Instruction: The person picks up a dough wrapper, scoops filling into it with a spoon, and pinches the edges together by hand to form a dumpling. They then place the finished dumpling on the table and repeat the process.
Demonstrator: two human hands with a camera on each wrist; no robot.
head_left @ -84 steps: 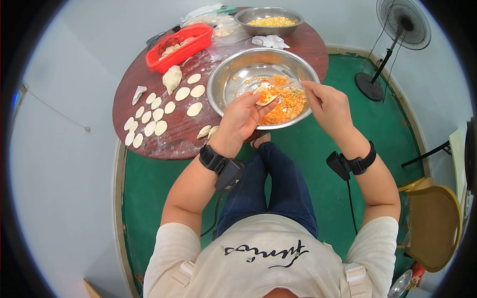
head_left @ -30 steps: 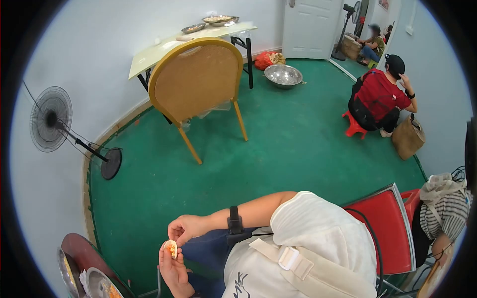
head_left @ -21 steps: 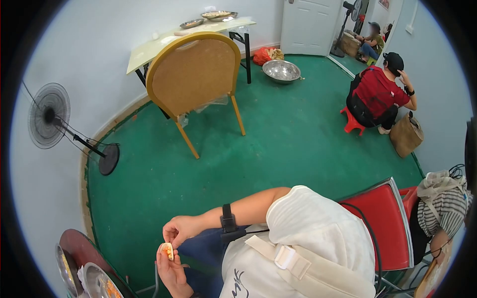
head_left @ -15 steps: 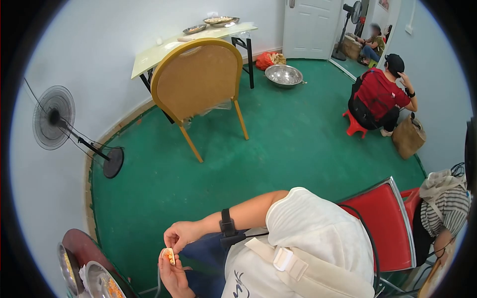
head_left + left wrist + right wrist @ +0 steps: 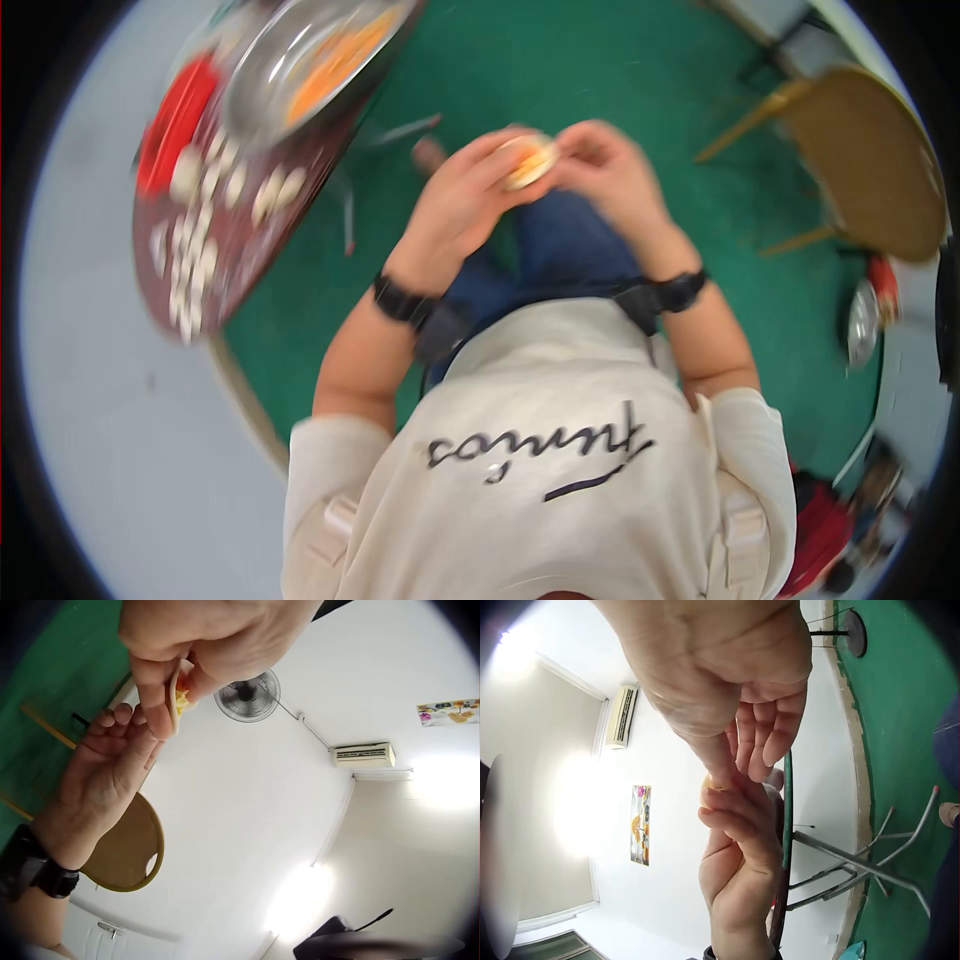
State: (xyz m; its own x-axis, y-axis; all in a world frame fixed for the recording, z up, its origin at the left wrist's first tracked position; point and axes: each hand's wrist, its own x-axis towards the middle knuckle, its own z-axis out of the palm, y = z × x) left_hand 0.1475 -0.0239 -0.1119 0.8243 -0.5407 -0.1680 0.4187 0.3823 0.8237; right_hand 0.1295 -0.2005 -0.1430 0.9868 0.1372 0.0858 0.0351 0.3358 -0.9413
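My left hand (image 5: 462, 195) holds a half-folded dumpling (image 5: 530, 162), a pale round wrapper with orange and yellow filling showing, above my lap in the head view. From the other side, the thumb and forefinger of my right hand (image 5: 618, 178) pinch the wrapper's edge. The left wrist view shows the dumpling (image 5: 177, 701) edge-on between the fingers of both hands, its yellow filling exposed along the opening. In the right wrist view, fingers hide nearly all of it; the right hand (image 5: 720, 675) comes from above to meet the left hand (image 5: 742, 855).
At the left, the dark red table (image 5: 245, 262) bears several pale wrappers (image 5: 190, 265), a red basket (image 5: 172, 130) and a steel bowl (image 5: 262, 85) with orange filling. A tan-backed chair (image 5: 865, 165) stands on the right.
The head view has swung from the room's right side back down over my lap, with the table at left again. Both hands stay together on the dumpling.
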